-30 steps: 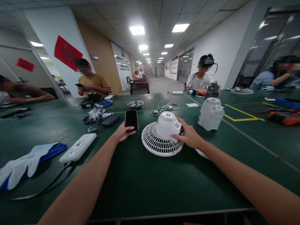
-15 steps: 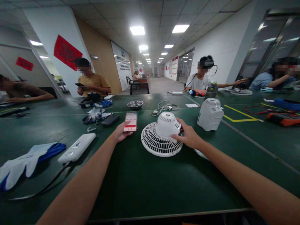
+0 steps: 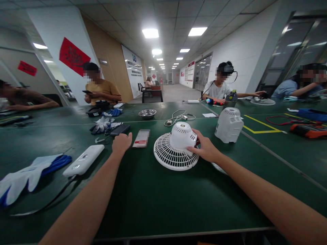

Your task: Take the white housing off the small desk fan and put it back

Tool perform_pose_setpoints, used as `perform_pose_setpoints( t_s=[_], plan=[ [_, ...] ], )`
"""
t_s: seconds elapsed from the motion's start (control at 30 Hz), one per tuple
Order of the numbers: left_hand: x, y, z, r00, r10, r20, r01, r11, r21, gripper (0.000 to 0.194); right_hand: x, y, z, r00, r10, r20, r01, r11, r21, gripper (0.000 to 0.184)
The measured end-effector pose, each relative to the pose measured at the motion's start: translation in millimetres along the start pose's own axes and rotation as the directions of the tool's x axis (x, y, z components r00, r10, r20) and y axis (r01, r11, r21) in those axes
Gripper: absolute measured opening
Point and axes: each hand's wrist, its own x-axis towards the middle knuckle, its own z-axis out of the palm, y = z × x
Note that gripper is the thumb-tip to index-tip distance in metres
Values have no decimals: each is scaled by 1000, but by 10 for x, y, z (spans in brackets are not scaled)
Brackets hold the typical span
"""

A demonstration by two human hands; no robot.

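Note:
A white fan head, made of a rounded motor housing (image 3: 182, 136) on a round slatted grille (image 3: 165, 157), sits on the green table with the grille underneath. My right hand (image 3: 205, 147) grips the housing from the right, its thumb on the near side and its fingers behind. Left of the fan head, a phone (image 3: 141, 139) with a blurred screen lies on the table. Beside the phone, apart from it, my left hand (image 3: 121, 144) is closed with the thumb raised; nothing shows in it. A white fan base housing (image 3: 229, 125) stands upright to the right.
At left lie a white power bank (image 3: 83, 161) with a cable, blue-and-white gloves (image 3: 30, 175) and a black power bank (image 3: 121, 129). A metal bowl (image 3: 147, 113) and a white cable (image 3: 176, 117) lie farther back. An orange meter (image 3: 309, 129) is at right. Several people sit around the table.
My left hand has let go of the phone and moved left. The phone now lies tilted on the table. My right hand and the fan head have stayed in place.

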Motion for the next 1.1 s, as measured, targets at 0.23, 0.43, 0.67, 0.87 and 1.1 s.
perform_pose_setpoints(
  t_s=[0.23,0.43,0.67,0.87,1.1],
  plan=[
    [-166,294,-8,973,213,-92,-191,960,207,44,-4,-18,2,1000,2,4,-2,1000,1,77],
    [-604,878,137,873,485,46,-485,857,171,47,-8,-19,1,1000,6,7,-6,1000,-16,78],
    [-1023,1264,167,764,645,-2,-624,739,-254,30,-6,-28,11,999,-11,-39,9,998,-55,71],
    [-1212,1383,140,594,789,156,-651,585,-484,66,8,-33,-13,999,-31,-9,31,1000,3,71],
    [-1211,1412,-9,585,777,231,-640,618,-457,68,-23,-110,-84,987,-124,107,112,988,106,74]
  ],
)
